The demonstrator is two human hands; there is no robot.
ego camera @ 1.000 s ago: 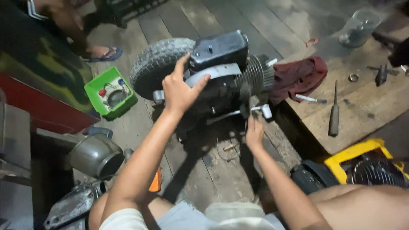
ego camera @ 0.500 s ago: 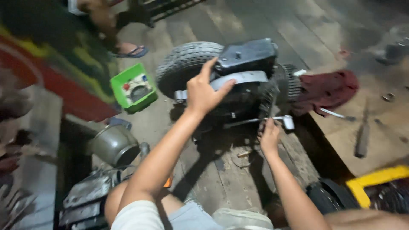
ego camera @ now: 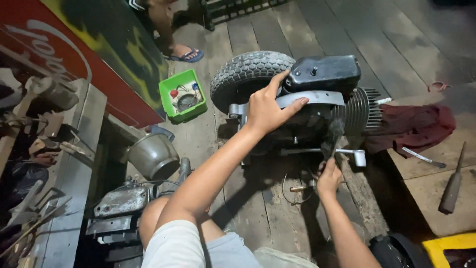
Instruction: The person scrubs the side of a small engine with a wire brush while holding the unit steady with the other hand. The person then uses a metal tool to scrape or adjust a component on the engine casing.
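1. A small engine unit (ego camera: 317, 104) with a knobby tyre (ego camera: 248, 74) and a finned cylinder (ego camera: 359, 111) is seen lying on the plank floor (ego camera: 258, 30), near the centre of the view, just left of a raised wooden board (ego camera: 431, 164).
2. The unit is steadied by the left hand (ego camera: 267, 109), which is spread wide and laid flat on the grey curved band (ego camera: 312, 99) under the black box (ego camera: 325, 73); nothing is gripped.
3. The right hand (ego camera: 328, 176) is narrowed around a dark brush (ego camera: 331, 141), whose bristles are pressed against the casing just above the silver lever (ego camera: 322, 151).
4. The step in hand is judged to be brushing dirt from the casing; the next move is thought to call for short strokes along the fins while the unit is braced.
5. Compared with 1 second ago, the view is shifted so that the unit sits further right, the green tray (ego camera: 182, 95) is seen nearer the tyre, and the brush is now raised to the casing.
6. A red rag (ego camera: 411, 126) and a screwdriver (ego camera: 452, 186) are left on the board, untouched.
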